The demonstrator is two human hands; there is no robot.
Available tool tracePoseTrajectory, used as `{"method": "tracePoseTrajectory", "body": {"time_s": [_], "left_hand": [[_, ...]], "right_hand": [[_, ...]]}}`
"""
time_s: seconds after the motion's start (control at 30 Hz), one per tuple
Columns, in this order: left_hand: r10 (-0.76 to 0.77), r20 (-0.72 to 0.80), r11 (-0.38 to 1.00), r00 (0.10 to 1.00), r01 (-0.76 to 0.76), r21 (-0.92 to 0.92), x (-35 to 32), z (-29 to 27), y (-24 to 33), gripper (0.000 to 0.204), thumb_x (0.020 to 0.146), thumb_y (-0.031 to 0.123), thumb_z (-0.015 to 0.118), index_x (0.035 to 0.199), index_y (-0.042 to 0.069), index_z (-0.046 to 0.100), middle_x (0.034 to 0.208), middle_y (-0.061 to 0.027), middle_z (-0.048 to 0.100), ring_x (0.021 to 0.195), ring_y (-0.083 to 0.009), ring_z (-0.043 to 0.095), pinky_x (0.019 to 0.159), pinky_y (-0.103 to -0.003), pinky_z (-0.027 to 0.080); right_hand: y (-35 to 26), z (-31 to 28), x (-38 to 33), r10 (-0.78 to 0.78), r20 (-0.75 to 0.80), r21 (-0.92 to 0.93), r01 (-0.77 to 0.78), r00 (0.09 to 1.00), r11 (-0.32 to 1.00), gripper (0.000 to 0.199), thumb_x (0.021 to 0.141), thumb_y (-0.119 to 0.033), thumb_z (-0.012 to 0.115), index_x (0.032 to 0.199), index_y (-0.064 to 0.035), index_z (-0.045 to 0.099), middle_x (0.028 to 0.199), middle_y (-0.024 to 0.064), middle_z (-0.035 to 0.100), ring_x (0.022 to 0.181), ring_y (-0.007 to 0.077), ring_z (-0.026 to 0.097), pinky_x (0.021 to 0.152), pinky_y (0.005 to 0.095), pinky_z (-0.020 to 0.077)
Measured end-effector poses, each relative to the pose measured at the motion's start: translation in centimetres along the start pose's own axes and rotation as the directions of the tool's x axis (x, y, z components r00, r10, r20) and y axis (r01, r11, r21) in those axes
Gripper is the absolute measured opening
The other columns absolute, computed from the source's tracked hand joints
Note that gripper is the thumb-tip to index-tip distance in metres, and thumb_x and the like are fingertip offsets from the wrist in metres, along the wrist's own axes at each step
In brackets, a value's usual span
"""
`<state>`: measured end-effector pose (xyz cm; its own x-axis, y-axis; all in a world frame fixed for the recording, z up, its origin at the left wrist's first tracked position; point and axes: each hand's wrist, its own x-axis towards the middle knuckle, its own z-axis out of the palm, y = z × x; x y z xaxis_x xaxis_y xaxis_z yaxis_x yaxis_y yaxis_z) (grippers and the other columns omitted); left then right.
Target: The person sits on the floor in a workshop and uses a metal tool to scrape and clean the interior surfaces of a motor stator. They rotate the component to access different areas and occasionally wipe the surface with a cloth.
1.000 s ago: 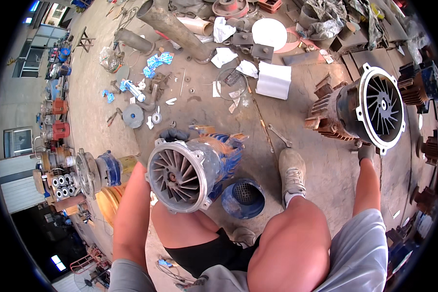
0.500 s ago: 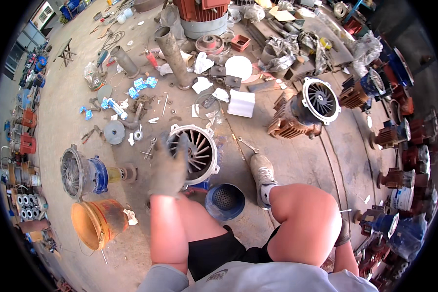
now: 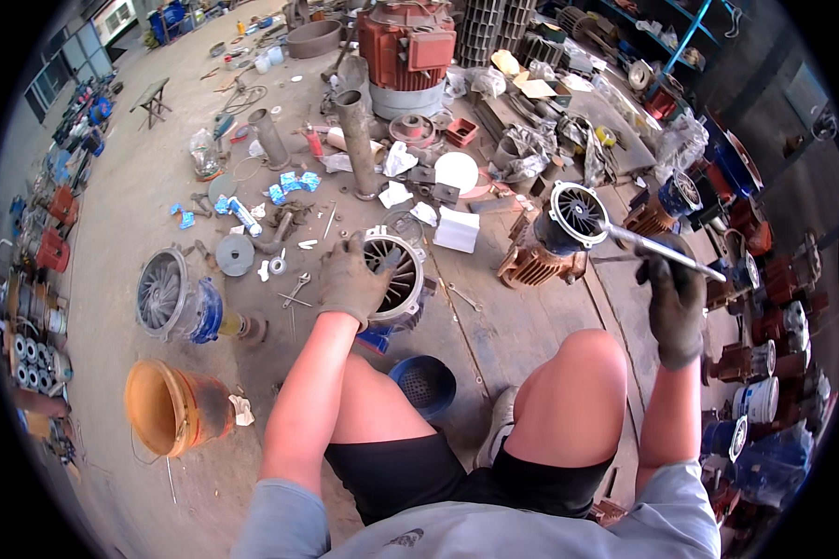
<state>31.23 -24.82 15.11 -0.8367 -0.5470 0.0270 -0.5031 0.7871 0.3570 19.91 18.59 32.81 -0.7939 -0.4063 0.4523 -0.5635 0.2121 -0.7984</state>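
My left hand, in a dark work glove, is on the near-left rim of an upright machine with a pale ring and radial blades. Its fingers curl at the rim and its thumb reaches over the blades. Raised at the right, my gloved right hand is closed around a long metal bar with a thicker end. That end overlaps the edge of a second bladed machine on a rusty ribbed body; I cannot tell whether they touch. Below the first machine is a blue bowl-like part with a perforated bottom.
An orange bucket and a bladed machine lying on its side are at the left. Wrenches, pipes and wrappers lie ahead. A red motor stands at the back; several motors line the right side.
My right hand has come up from beside my right knee, lifting the metal bar. My left hand has settled on the machine's rim. My right foot has drawn back, and the view has shifted.
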Motion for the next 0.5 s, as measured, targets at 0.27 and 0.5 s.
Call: {"method": "tracePoseTrajectory", "body": {"time_s": [0.27, 0.5], "left_hand": [[0.297, -0.028, 0.951, 0.954, -0.293, 0.1, 1.7, -0.2, -3.5, 0.08, 0.098, 0.061, 0.074, 0.155, 0.007, 0.06, 0.153, -0.0224, 0.062, 0.145, -0.0416, 0.056, 0.126, -0.054, 0.041], [0.34, -0.22, 0.804, 0.914, -0.404, -0.436, -3.5, 1.7, 5.2, 0.072, 0.068, 0.037, 0.103, 0.129, 0.008, 0.076, 0.137, -0.0177, 0.071, 0.132, -0.0389, 0.065, 0.118, -0.051, 0.049]], "right_hand": [[3.7, 18.9, 6.6, 0.021, 0.443, 0.252, -0.147, 0.897, 0.957, 0.025, 0.113, -0.022, 0.07, 0.121, 0.0009, 0.077, 0.091, 0.0078, 0.076, 0.078, 0.0125, 0.067, 0.071, 0.031, 0.0557], [8.7, 23.8, 6.2, -0.3, 0.396, 0.298, 0.188, 0.868, 0.936, 0.025, 0.11, -0.026, 0.073, 0.112, -0.0015, 0.079, 0.094, 0.0192, 0.075, 0.081, 0.0317, 0.07, 0.077, 0.043, 0.057]]}}
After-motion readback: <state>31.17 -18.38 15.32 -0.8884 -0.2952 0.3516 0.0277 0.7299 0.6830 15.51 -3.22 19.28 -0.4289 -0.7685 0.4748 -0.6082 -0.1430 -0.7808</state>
